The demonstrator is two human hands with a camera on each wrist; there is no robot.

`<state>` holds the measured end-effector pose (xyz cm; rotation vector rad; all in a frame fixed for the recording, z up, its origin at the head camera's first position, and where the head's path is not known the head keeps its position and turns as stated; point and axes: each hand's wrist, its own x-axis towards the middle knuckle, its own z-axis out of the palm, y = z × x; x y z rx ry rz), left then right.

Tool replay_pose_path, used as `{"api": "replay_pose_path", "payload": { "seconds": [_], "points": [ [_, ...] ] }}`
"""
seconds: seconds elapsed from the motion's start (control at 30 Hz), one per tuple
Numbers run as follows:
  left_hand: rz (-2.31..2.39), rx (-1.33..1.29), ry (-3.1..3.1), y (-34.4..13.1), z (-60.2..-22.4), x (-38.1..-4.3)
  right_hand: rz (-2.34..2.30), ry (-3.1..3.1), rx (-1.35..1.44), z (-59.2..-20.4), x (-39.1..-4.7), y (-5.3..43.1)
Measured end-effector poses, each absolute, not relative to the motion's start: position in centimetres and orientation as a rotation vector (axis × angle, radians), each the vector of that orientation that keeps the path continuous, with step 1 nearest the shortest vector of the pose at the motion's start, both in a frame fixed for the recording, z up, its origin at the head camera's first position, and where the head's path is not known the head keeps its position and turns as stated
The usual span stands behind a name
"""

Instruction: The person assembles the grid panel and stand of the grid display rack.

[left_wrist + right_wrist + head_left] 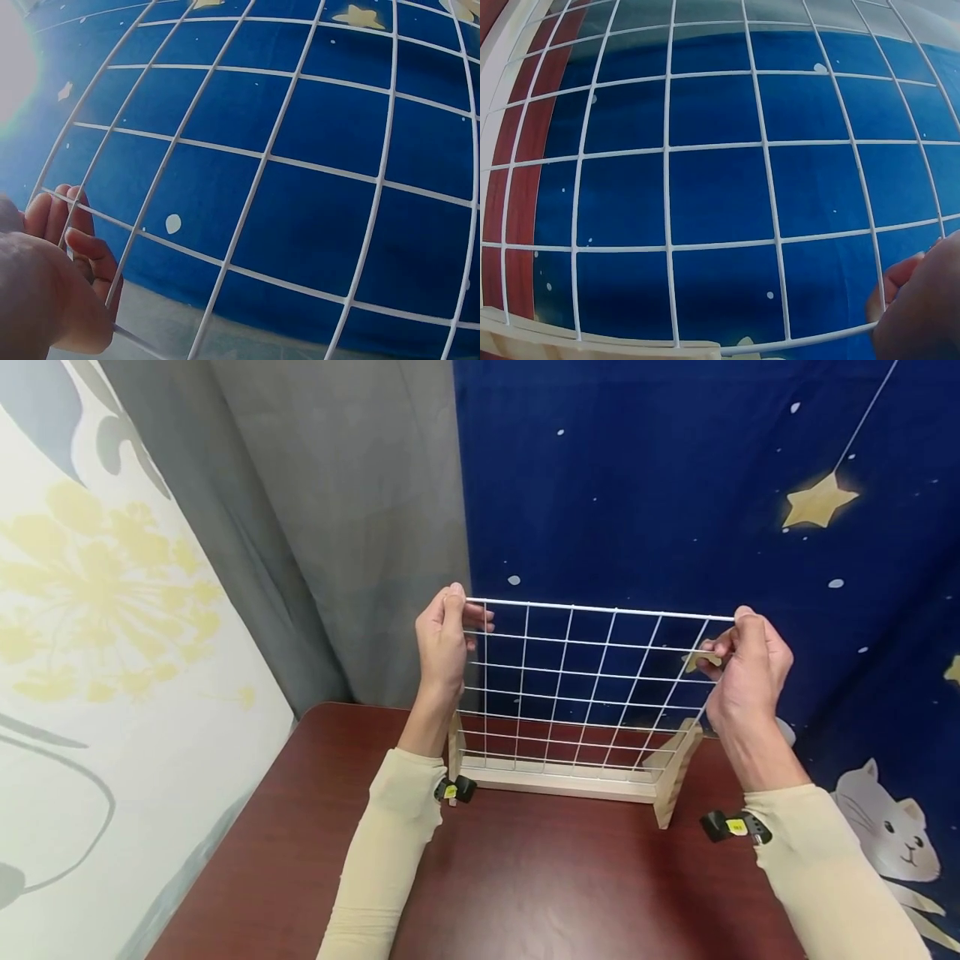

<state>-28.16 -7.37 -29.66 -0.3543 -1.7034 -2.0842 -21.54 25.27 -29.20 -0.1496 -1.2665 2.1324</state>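
Note:
A white wire grid panel [572,607] stands upright, its lower part between the two side pieces of a pale wooden stand [555,783]. My left hand [444,639] grips the panel's upper left corner, thumb on the top wire and fingers behind the mesh. At the opposite upper corner my right hand [750,668] holds on in much the same way. The left wrist view shows the left-hand fingers [90,251] through the mesh. In the right wrist view the right hand [922,300] is partly cut off. How the bottom wire meets the base is hard to tell.
The stand rests on a dark red-brown table [525,877] near its back edge. Behind it hang a grey curtain [360,485] and a blue cloth [637,468] with stars. A white patterned cloth [112,677] is at the left. Both wrists wear black straps.

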Motion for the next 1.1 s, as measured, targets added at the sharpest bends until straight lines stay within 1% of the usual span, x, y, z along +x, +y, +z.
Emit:
{"api": "replay_pose_path", "payload": {
  "seconds": [0.27, 0.73, 1.1],
  "points": [
    [-2.089, -0.450, -1.678, -6.9, -29.1, -28.5, 2.138, -1.249, -0.153, -28.6, -21.4, 25.9],
    [-2.114, -0.449, -1.604, -6.5, -29.7, -29.6, 2.143, -1.253, -0.174, -29.0, -21.4, 25.9],
    [-2.092, -0.461, -1.626, -7.0, -30.1, -29.4, 2.214, -1.280, -0.103, -29.1, -20.9, 26.0]
  ]
}}
